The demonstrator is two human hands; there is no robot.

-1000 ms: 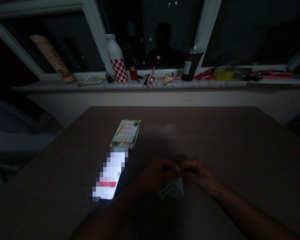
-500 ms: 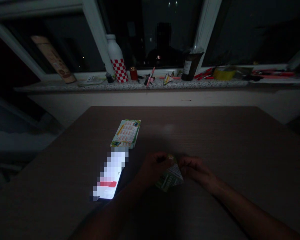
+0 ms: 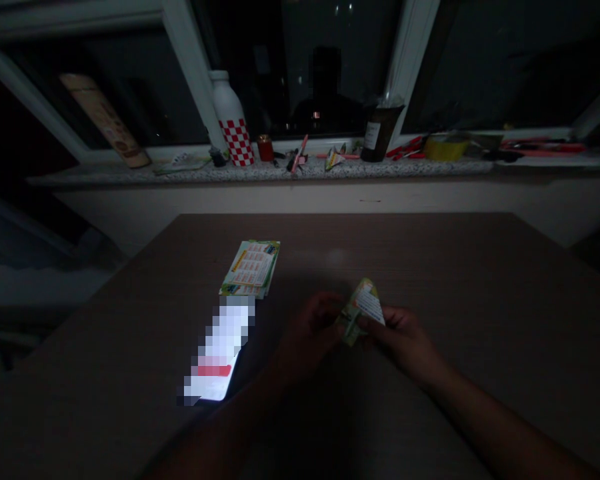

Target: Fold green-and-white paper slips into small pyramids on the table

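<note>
Between my hands is a folded piece of printed paper (image 3: 369, 303), green and white with small text and a pointed top. My left hand (image 3: 316, 333) pinches its lower left edge. On the other side, my right hand (image 3: 405, 337) grips it with the thumb across its front and the fingers behind. The dim light hides some fingertips. A lit phone (image 3: 217, 353), its screen partly blurred out, lies left of my left forearm. Just beyond the phone is a small stack of printed leaflets (image 3: 253, 267).
Along the granite windowsill (image 3: 280, 175) stand a white bottle with red checks (image 3: 236, 127), a leaning tan tube (image 3: 105, 120), a red jar (image 3: 265, 148), a small folded paper piece (image 3: 334, 159), a dark cup (image 3: 377, 133) and yellow tape (image 3: 446, 148). The brown table (image 3: 455, 267) stretches below.
The paper has come up off the tabletop and tilted, moving slightly away and to the right. My right hand has closed on its right side, and my left hand has shifted along with it.
</note>
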